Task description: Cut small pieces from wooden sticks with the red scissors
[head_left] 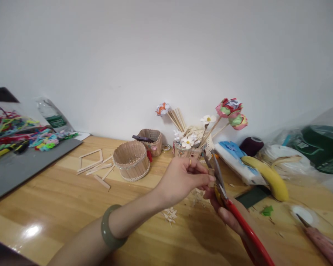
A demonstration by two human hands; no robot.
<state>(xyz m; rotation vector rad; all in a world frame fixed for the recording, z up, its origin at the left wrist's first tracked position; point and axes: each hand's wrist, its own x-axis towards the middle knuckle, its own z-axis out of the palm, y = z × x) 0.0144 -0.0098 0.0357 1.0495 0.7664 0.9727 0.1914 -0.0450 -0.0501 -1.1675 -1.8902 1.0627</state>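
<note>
My left hand (180, 179) pinches a short piece of flat wooden stick (211, 177) between thumb and fingers. The piece sits at the parted blades of red-handled scissors (220, 181). My right hand (230, 218) is wrapped round the scissors' handles, partly hidden by them. Under the hands, small wood chips (170, 215) lie scattered on the wooden table (72, 221). To the left stands a round basket made of wooden sticks (130, 160), with loose flat sticks (96, 164) beside it.
Behind my hands stands a pot of paper flowers (188, 147). A banana (268, 177) rests by a tissue pack (238, 162) on the right. Near the right edge lies a knife (321, 240). Coloured craft stems (44, 138) and a water bottle (54, 116) occupy the far left.
</note>
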